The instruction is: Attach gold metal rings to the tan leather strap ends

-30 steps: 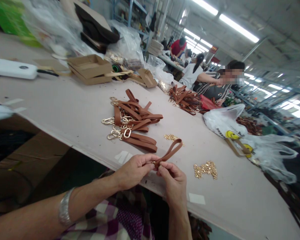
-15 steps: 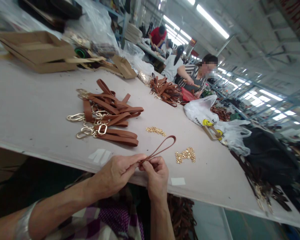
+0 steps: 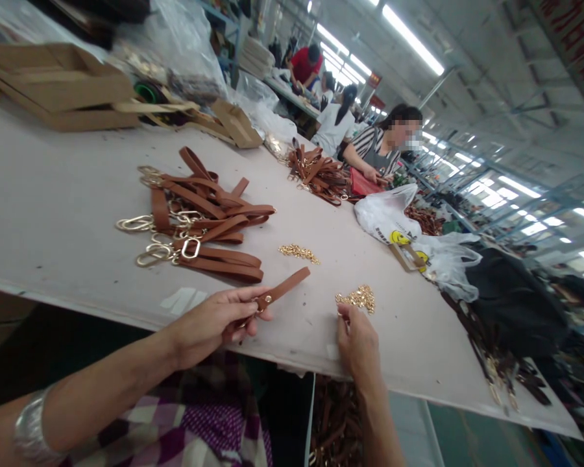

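The left hand (image 3: 217, 322) is above the near edge of the surface (image 3: 78, 188), its fingers pinched on a brown strap (image 3: 292, 283). The strap's free end slants up and away toward the far edge, and 1 gold rivet (image 3: 268, 299) shows on it just beside the fingertips; the rest of the strap is largely hidden by the hand. The right hand (image 3: 360, 340) reaches in over the near edge, fingers bent together and meeting the near side of a heap of gold fittings (image 3: 364, 296). I cannot tell whether they grip a piece.

There are 2 such heaps: a second heap (image 3: 298, 252) sits farther from the near edge, between the first and a pile of brown straps (image 3: 209, 202). That pile lies toward the left part of the surface, its gold clasps (image 3: 135, 223) pointing to the left end.

Along the far edge are an open cardboard box (image 3: 87, 84), a larger heap of straps (image 3: 321, 174) and a white plastic bag (image 3: 384, 211). Dark straps (image 3: 472, 337) lie near the right corner, next to a black bag (image 3: 511, 298). Beyond the far edge, a co-worker in a striped top (image 3: 370, 144) holds something red (image 3: 364, 183).
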{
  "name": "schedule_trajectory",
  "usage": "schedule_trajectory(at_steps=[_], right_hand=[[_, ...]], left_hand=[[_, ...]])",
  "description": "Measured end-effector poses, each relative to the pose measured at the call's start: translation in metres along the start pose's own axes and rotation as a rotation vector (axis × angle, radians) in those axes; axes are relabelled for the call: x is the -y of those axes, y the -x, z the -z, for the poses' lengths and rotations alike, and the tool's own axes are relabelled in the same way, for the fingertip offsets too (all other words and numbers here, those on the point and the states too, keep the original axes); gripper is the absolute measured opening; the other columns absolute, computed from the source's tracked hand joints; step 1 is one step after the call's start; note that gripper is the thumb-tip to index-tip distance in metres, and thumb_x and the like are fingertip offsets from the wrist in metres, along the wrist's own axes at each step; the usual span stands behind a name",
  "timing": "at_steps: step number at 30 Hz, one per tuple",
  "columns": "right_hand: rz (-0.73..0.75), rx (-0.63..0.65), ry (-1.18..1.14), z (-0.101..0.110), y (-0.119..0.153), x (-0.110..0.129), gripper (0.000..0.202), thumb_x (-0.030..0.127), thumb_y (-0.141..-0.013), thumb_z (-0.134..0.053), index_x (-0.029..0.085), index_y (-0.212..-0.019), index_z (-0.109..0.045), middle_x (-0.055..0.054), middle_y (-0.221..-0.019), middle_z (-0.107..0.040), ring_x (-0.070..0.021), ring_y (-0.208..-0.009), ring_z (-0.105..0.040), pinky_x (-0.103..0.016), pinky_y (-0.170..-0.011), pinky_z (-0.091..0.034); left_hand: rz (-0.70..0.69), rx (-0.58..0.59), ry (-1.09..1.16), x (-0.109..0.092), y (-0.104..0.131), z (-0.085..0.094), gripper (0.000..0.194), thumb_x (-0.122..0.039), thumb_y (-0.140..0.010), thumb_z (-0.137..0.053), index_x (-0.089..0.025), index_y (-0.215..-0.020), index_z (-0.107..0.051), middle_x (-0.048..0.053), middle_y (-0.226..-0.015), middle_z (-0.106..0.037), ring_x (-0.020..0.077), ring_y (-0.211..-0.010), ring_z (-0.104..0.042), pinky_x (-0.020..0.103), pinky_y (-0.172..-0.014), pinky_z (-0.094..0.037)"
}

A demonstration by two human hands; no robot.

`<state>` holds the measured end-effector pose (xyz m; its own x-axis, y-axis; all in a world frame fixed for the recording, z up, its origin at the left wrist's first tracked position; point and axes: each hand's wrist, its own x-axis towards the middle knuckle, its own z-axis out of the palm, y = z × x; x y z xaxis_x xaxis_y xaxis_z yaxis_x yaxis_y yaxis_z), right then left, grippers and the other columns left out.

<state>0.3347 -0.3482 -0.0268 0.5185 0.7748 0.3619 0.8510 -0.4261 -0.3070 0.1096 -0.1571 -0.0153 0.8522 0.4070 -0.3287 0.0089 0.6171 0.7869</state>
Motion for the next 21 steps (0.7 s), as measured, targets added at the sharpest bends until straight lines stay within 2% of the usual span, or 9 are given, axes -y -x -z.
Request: schedule_trajectory(at_steps=[2, 5, 7, 11, 15, 18, 21], right_hand=[[0.114, 0.067, 0.142, 0.001, -0.003, -0.012, 0.024, 0.014, -0.09, -0.041, 0.018, -0.105, -0.059, -0.008, -0.094, -0.067, -0.0208, -0.088, -0.06, -0.034, -0.081, -0.046], [0.227, 0.116, 0.267, -0.001, -0.008, -0.017, 0.025, 0.01, -0.09, -0.04, 0.018, -0.105, -0.057, -0.008, -0.09, -0.066, -0.0214, -0.086, -0.058, -0.033, -0.08, -0.045], [0.258, 0.129, 0.321, -0.003, -0.011, -0.017, 0.023, 0.01, -0.09, -0.04, 0.018, -0.104, -0.057, -0.008, -0.089, -0.066, -0.0221, -0.085, -0.058, -0.033, -0.078, -0.045], [0.241, 0.139, 0.316, -0.005, -0.016, -0.02, 0.021, 0.011, -0.09, -0.042, 0.017, -0.1, -0.059, -0.01, -0.09, -0.066, -0.0232, -0.088, -0.059, -0.035, -0.08, -0.044], [0.101, 0.07, 0.008, -0.002, -0.014, -0.003, 0.016, 0.021, -0.092, -0.046, 0.019, -0.097, -0.061, -0.008, -0.092, -0.067, -0.0209, -0.087, -0.061, -0.035, -0.081, -0.046], [-0.124, 0.005, -0.424, -0.004, -0.007, 0.03, 0.015, 0.032, -0.088, -0.057, 0.02, -0.095, -0.063, -0.004, -0.088, -0.068, -0.0174, -0.079, -0.063, -0.031, -0.076, -0.049], [-0.293, -0.008, -0.815, -0.011, 0.001, 0.069, 0.021, 0.035, -0.08, -0.068, 0.019, -0.093, -0.064, -0.002, -0.084, -0.068, -0.0159, -0.075, -0.064, -0.029, -0.071, -0.052]], left_hand=[[0.051, 0.019, 0.078, 0.001, 0.001, 0.002, 0.038, -0.016, -0.082, -0.062, -0.017, -0.12, -0.064, 0.008, -0.091, -0.067, 0.0071, -0.058, -0.053, 0.016, -0.046, -0.033], [0.073, 0.04, 0.093, 0.002, 0.004, 0.002, 0.036, -0.016, -0.082, -0.064, -0.02, -0.118, -0.066, 0.005, -0.092, -0.066, 0.0069, -0.062, -0.056, 0.016, -0.052, -0.039], [0.067, 0.036, 0.087, 0.001, 0.005, 0.001, 0.035, -0.018, -0.084, -0.064, -0.021, -0.118, -0.067, 0.004, -0.094, -0.064, 0.007, -0.064, -0.057, 0.017, -0.055, -0.041], [0.03, -0.046, 0.065, -0.002, 0.007, -0.004, 0.03, -0.026, -0.088, -0.06, -0.019, -0.116, -0.069, 0.005, -0.092, -0.063, 0.0067, -0.061, -0.056, 0.017, -0.05, -0.037], [0.03, -0.051, 0.041, -0.002, 0.008, -0.006, 0.03, -0.024, -0.085, -0.062, -0.015, -0.112, -0.071, 0.003, -0.076, -0.063, 0.007, -0.058, -0.053, 0.017, -0.049, -0.034], [0.048, -0.063, 0.036, -0.002, 0.004, -0.006, 0.031, -0.018, -0.079, -0.065, -0.011, -0.108, -0.071, 0.002, -0.064, -0.062, 0.007, -0.057, -0.052, 0.016, -0.05, -0.034], [0.037, -0.055, 0.074, -0.001, -0.002, -0.007, 0.03, -0.015, -0.072, -0.071, -0.008, -0.101, -0.072, 0.003, -0.069, -0.066, 0.0071, -0.061, -0.055, 0.017, -0.058, -0.041]])
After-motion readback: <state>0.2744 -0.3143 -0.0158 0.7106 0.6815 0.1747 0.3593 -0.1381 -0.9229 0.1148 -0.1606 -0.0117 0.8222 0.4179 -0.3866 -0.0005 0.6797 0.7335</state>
